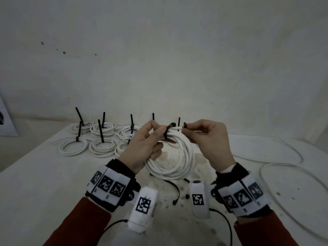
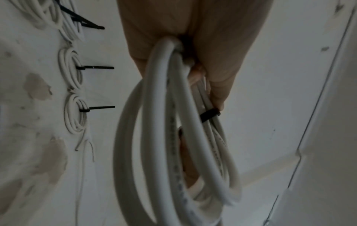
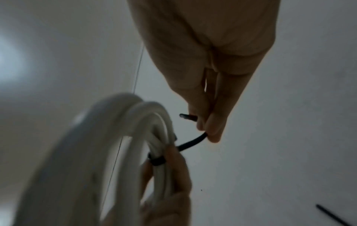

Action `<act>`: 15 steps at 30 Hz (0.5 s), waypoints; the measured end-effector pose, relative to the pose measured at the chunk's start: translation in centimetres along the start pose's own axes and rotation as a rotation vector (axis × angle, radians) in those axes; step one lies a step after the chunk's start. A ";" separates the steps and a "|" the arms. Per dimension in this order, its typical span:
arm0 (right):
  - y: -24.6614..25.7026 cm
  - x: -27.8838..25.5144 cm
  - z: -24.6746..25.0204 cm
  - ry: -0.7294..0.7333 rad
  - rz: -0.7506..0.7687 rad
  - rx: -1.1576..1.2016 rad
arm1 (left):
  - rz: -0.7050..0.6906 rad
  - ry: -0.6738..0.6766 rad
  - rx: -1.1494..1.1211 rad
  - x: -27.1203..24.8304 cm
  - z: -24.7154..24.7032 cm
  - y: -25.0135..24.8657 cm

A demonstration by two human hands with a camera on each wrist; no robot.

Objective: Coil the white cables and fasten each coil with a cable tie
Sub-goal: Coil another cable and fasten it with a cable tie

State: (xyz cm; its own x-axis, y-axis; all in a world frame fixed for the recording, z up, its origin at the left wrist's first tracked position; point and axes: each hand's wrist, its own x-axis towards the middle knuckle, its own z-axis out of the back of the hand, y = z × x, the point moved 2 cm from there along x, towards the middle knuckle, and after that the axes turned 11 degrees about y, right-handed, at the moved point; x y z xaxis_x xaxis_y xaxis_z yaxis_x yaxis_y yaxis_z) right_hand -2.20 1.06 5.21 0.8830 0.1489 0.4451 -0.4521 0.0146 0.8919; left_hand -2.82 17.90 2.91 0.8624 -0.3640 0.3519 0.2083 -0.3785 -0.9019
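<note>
Head view shows the left hand [image 1: 142, 146] gripping the springy, light white coil [image 1: 174, 157] above the table [image 1: 44, 183] while the right hand [image 1: 211, 141] pinches the thin, probably slippery cable tie [image 1: 167, 132] tail.

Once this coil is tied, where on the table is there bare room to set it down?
Bare table lies left of the left hand, in front of the tied coils. Crowded: the back row, loose ties below the held coil, untied cable at right.

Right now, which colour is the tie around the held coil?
Black. The cable tie shows best in the head view.
</note>
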 end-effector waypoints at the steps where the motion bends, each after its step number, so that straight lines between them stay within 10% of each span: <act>1: 0.0 0.0 -0.1 0.029 0.026 -0.087 | -0.003 -0.006 -0.017 0.0 0.2 -0.2; 15: 0.4 -0.3 0.0 0.055 0.206 -0.435 | -0.035 0.018 0.090 -0.2 -1.0 -0.4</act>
State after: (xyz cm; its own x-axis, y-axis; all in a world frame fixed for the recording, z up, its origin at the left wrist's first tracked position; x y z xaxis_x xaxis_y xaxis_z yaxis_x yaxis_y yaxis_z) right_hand -2.66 1.03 5.43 0.7669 0.2444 0.5934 -0.6381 0.3896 0.6641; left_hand -3.56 17.33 3.45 0.8455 -0.3677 0.3873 0.2796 -0.3132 -0.9076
